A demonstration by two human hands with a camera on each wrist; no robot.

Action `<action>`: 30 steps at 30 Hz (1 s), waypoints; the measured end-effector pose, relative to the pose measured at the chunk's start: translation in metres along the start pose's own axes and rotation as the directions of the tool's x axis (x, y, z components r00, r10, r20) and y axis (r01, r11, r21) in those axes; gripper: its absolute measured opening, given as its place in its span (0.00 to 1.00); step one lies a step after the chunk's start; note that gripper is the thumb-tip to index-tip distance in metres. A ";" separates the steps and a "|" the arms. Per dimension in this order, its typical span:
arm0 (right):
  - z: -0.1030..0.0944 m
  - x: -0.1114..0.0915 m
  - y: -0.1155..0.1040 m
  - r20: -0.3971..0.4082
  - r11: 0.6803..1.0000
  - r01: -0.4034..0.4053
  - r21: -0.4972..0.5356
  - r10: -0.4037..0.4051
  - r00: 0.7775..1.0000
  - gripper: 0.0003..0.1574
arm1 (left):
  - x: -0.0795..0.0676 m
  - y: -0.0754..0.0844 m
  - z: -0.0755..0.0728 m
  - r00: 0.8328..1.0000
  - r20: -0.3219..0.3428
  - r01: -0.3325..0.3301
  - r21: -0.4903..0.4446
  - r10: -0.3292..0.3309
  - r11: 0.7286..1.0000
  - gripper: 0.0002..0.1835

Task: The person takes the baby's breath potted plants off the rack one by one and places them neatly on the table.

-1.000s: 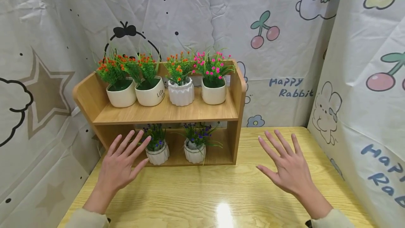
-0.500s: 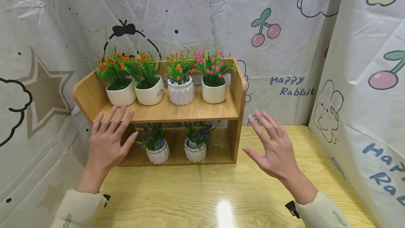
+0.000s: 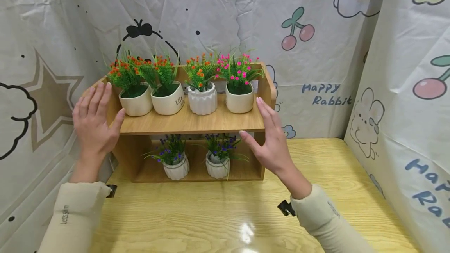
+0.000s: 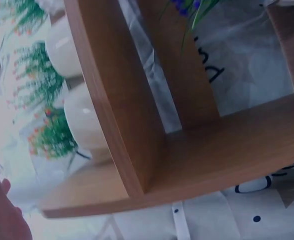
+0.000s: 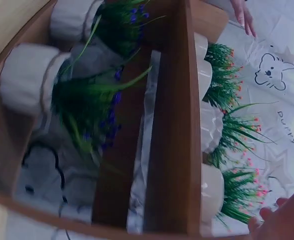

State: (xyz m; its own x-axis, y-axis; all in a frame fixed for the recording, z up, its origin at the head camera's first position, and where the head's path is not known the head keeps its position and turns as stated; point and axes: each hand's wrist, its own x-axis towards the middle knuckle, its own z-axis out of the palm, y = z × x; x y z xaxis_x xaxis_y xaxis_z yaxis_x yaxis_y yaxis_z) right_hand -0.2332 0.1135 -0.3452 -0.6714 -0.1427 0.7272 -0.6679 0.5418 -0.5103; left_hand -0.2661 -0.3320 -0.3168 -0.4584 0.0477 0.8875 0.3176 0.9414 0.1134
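Note:
A two-tier wooden shelf (image 3: 197, 127) stands on the table with potted artificial flowers on both levels. My left hand (image 3: 95, 122), fingers straight, is at the shelf's left end, close to the leftmost white pot with orange flowers (image 3: 136, 102). In front of the right side panel is my right hand (image 3: 270, 139), fingers extended, its fingertips near the pot with pink flowers (image 3: 240, 98). Neither hand holds anything. Between those pots sit a white pot marked "Life" (image 3: 168, 100) and a ribbed white pot (image 3: 202, 100). Part of each side panel is hidden behind a hand.
Two ribbed pots with blue-purple flowers, a left one (image 3: 177, 168) and a right one (image 3: 218, 166), stand on the lower level. The wood-grain table (image 3: 183, 210) extends in front and to the right. Patterned cloth (image 3: 316, 61) hangs behind and on both sides.
My left hand has moved up and left, from before the lower tier to the shelf's left end. My right hand has come up and left to its right end. The pots have stayed put.

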 end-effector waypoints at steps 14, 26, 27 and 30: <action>0.050 0.048 0.018 -0.037 0.953 -0.292 0.085 0.296 0.954 0.62 | 0.007 -0.041 0.004 0.919 0.089 0.395 -0.219 -0.385 0.892 0.41; 0.063 0.078 0.022 -0.050 0.868 -0.481 0.125 0.490 0.870 0.62 | 0.003 -0.049 0.014 0.839 0.009 0.507 -0.377 -0.544 0.775 0.24; 0.064 0.080 0.023 -0.054 0.864 -0.490 0.115 0.498 0.866 0.62 | 0.003 -0.050 0.014 0.840 0.003 0.504 -0.373 -0.543 0.779 0.24; 0.068 0.084 0.025 -0.067 0.858 -0.506 0.088 0.512 0.857 0.61 | 0.003 -0.052 0.014 0.837 -0.006 0.505 -0.373 -0.547 0.778 0.23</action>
State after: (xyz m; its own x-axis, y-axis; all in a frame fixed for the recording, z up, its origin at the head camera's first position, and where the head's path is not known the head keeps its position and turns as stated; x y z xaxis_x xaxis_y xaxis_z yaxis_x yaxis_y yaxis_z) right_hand -0.3279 0.0585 -0.3285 -0.8954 0.2101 0.3925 -0.2619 0.4645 -0.8460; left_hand -0.2956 -0.3759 -0.3262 -0.5528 -0.4764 0.6837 0.3247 0.6325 0.7032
